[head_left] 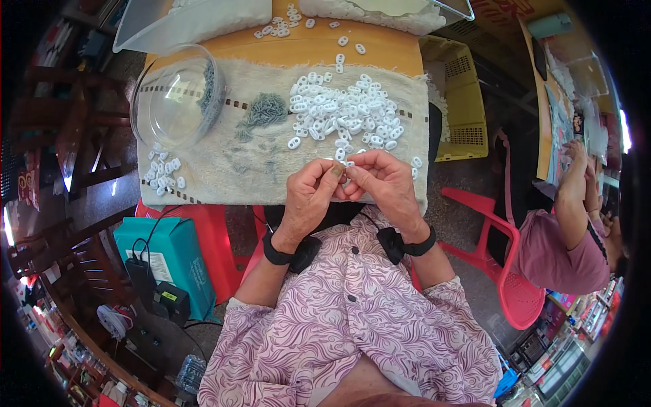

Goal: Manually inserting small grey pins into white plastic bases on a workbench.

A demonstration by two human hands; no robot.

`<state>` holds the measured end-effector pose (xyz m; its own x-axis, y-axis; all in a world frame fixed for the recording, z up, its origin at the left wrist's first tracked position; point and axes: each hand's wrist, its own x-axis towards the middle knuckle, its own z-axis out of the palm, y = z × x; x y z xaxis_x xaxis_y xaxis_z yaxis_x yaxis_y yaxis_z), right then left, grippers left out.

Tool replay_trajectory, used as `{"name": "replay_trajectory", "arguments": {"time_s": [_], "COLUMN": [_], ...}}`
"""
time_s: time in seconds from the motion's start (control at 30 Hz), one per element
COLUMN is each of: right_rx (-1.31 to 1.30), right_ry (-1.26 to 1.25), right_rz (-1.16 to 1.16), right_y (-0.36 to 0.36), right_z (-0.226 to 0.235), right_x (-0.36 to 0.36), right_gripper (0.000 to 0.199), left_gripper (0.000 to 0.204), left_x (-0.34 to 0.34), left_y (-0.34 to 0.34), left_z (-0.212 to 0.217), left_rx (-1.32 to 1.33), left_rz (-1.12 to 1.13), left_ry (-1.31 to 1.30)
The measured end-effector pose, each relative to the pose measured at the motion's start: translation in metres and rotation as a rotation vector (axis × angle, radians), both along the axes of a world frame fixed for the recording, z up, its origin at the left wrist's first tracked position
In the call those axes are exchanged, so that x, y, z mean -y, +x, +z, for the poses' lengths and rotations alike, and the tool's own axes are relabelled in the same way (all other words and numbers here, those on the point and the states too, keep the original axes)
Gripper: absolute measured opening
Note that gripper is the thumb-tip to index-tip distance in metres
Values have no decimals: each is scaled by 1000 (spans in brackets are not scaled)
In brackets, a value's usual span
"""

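My left hand (310, 201) and my right hand (388, 189) meet at the near edge of a cloth-covered table. Fingertips of both are pinched around a small white oval plastic piece (348, 164), mostly covered by the fingers. Just beyond them spreads a heap of similar white two-holed pieces (346, 112). To its left lies a pile of tiny grey parts (267, 110), too small to make out. A smaller group of white pieces (161, 174) rests at the cloth's near left corner.
A clear round bowl (137, 129) holding grey parts stands on the beige cloth (224, 173). Translucent bins of white pieces (203, 30) line the far edge. Right of the table are a yellow crate (468, 139), a red chair (505, 271) and a seated person (559, 251). A teal box (186, 247) sits lower left.
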<state>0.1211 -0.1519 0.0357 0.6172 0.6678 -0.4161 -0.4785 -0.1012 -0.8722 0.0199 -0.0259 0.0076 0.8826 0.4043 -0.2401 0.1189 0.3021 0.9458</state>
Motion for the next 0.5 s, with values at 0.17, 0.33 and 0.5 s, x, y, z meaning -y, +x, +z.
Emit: {"name": "replay_trajectory", "arguments": {"time_s": [0.17,0.33,0.5], "right_rx": [-11,29,40], "right_ry": [-24,-34,-42], "right_rz": [-16,-109,-125], "right_y": [4,10,11], "right_z": [1,-1,-6], "right_x": [5,16,27], "right_gripper": [16,15,15], "left_gripper": [21,17,10], "left_x": [-4,-16,-18], "left_y": [-1,-2,-4], "left_z": [4,7,7], "left_rx": [-21,-36,-74], "left_rz": [-4,125,109], "left_ry": [-64,-16,329]}}
